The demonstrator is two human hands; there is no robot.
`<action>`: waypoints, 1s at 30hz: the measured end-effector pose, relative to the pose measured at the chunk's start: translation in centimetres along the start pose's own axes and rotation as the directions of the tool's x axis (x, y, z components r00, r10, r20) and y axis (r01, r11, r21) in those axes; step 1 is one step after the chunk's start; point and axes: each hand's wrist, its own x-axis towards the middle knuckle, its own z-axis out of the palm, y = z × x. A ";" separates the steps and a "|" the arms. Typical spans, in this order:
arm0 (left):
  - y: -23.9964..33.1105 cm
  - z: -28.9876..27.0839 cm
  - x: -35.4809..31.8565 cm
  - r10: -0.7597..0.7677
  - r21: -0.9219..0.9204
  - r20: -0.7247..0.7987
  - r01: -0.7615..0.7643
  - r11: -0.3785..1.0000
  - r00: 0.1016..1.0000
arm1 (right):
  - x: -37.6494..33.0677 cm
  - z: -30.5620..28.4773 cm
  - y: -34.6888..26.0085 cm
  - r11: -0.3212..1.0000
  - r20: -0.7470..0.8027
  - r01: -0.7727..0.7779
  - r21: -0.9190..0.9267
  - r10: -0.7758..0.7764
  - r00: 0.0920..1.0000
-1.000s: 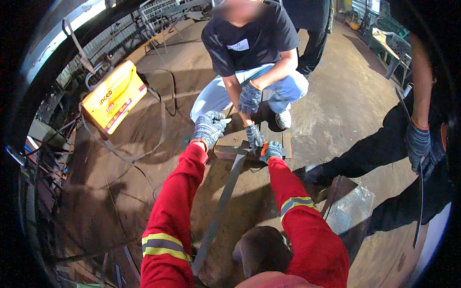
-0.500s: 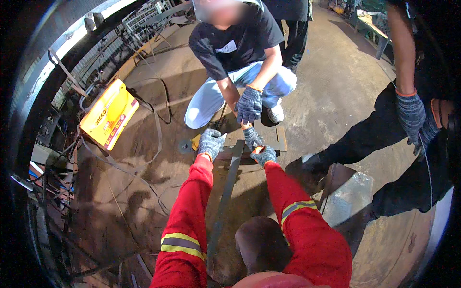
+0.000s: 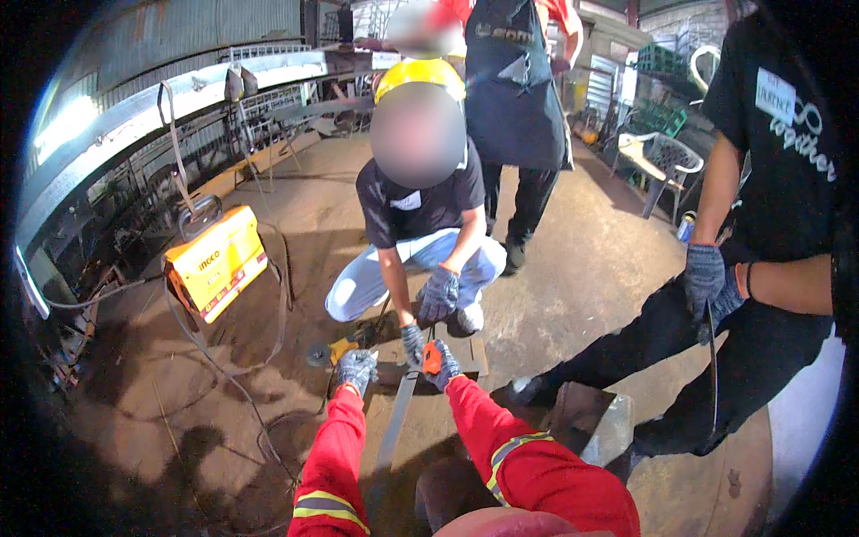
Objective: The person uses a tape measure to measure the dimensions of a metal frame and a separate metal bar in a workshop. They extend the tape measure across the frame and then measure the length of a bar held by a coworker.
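My right hand (image 3: 445,371), in a grey glove, is closed round an orange, boxy tape measure (image 3: 432,358). My left hand (image 3: 357,368), gloved too, pinches a small white chalk-like piece (image 3: 375,356) in its fingertips. Between my forearms a long flat metal bar (image 3: 394,425) runs away from me. Its far end lies by a low plate (image 3: 470,353), where the crouching co-worker's gloved hand (image 3: 412,344) touches or holds it; which of the two I cannot tell. That co-worker's other gloved hand (image 3: 439,294) hangs above, near the knee.
Left stands a yellow welding machine (image 3: 217,261) with cables trailing over the floor. A yellow grinder-like tool (image 3: 340,350) lies beyond my left hand. To the right, a standing person's gloved hand (image 3: 705,279) holds a thin rod (image 3: 714,376); a metal box (image 3: 591,421) sits near their feet.
My view has tilted up. My right hand has turned, bringing the tape measure into fuller sight. The co-worker's hands have drawn apart, one now raised over the bar.
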 end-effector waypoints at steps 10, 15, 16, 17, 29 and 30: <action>11.2 -1.0 -7.3 -0.191 -0.195 -0.144 0.161 0.967 0.971 | -17.4 10.8 -6.9 0.985 0.060 -0.074 0.157 0.066 0.996; 20.9 2.2 -9.6 -0.220 0.130 0.037 0.214 0.968 0.975 | -22.8 13.3 -15.3 0.502 0.515 0.745 -0.439 -0.539 0.666; 23.6 2.3 -10.9 -0.224 0.110 -0.041 0.228 0.967 0.974 | -23.9 14.2 -15.6 0.481 0.572 0.747 -0.459 -0.484 0.662; 25.9 3.6 -11.8 -0.235 0.093 -0.090 0.243 0.966 0.968 | -25.4 14.2 -16.6 0.447 0.607 0.750 -0.488 -0.444 0.659; 29.4 3.1 -13.7 -0.313 -0.050 -0.042 0.311 0.949 0.949 | -36.5 20.6 -20.4 0.993 -0.004 -0.069 0.093 0.069 0.998; 28.4 2.7 -13.7 -0.254 -0.052 -0.047 0.252 0.966 0.966 | -37.4 21.1 -20.2 0.993 -0.021 -0.074 0.091 0.076 0.997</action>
